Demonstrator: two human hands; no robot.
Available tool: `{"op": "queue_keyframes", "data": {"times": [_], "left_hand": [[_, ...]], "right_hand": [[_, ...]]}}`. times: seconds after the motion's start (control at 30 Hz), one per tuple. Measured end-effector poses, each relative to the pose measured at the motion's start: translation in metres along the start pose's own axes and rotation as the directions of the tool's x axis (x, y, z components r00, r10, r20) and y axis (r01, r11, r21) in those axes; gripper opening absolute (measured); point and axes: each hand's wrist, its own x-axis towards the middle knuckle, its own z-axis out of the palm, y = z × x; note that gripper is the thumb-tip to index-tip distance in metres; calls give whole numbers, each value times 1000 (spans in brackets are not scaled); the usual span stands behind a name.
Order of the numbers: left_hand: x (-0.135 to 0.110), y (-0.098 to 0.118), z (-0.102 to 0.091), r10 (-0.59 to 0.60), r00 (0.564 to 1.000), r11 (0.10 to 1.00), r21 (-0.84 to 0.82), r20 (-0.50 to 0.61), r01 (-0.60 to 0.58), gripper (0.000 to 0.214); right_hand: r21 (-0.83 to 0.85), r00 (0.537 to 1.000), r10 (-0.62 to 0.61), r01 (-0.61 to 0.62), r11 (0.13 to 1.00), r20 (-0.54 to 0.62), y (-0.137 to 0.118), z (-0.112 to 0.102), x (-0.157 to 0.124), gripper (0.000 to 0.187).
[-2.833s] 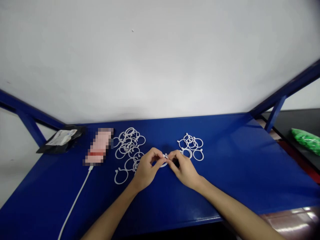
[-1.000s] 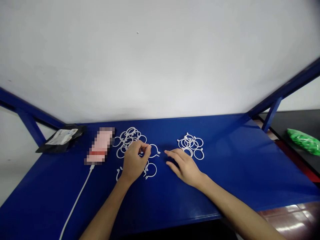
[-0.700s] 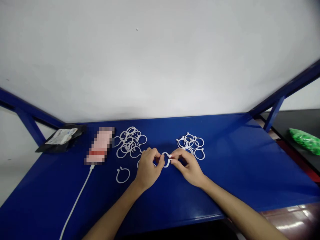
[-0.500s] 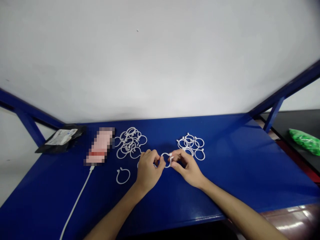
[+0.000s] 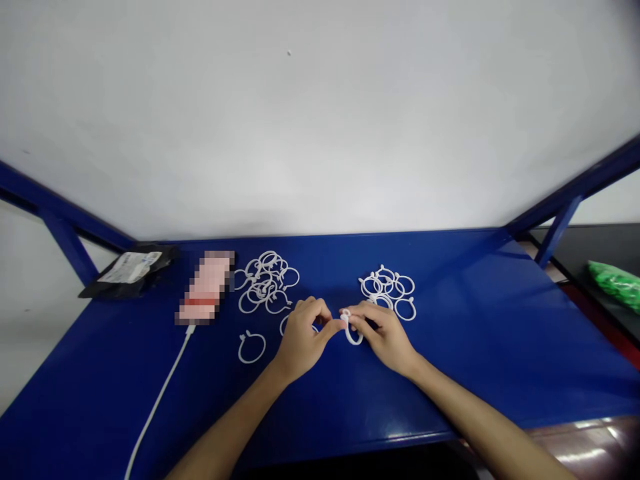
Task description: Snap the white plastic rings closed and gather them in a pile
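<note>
The right hand (image 5: pixel 383 333) is pinching a white plastic ring (image 5: pixel 349 338) over the blue table's (image 5: pixel 450 333) middle, its loop slanting from far left to near right; the left hand's (image 5: pixel 307 333) thumb is touching it from the left, finger grip being unclear

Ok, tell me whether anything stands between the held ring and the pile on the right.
Only the right hand's grip shows between the white ring and the right-hand pile; nothing else visible stands in the way.
</note>
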Motion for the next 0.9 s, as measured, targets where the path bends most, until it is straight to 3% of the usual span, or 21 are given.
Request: {"op": "queue_keyframes", "data": {"times": [0.13,0.23,0.37,0.47,0.57,0.7,0.83,0.9], "left_hand": [[2,-3,1,-56,998,998,-7,34,56,39],[0,-3,5,-70,997,997,28,30,69,36],[-1,-3,8,-4,999,996,89,36,1,31],[2,-3,-1,80,996,989,122,45,-85,30],[7,-4,-24,127,986,978,151,112,-143,20],[12,-10,-54,39,944,951,279,326,-135,17],[12,-18,-56,-18,904,910,382,426,-162,6],[11,-19,-51,-12,903,910,380,430,-169,11]], "right_hand": [[-2,1000,-20,20,1000,-7,2,3,-3,17],[-54,991,-131,133,990,41,4,0,-5,16],[-116,949,-281,298,947,144,5,-5,-7,15],[-124,931,-323,345,930,171,-1,-6,-7,14],[-199,932,-349,362,910,98,-6,-12,-2,12],[-455,918,-382,295,840,-110,4,-36,8,12],[-615,911,-360,168,771,-202,22,-61,15,13],[-683,912,-342,103,723,-225,26,-67,16,18]]}}
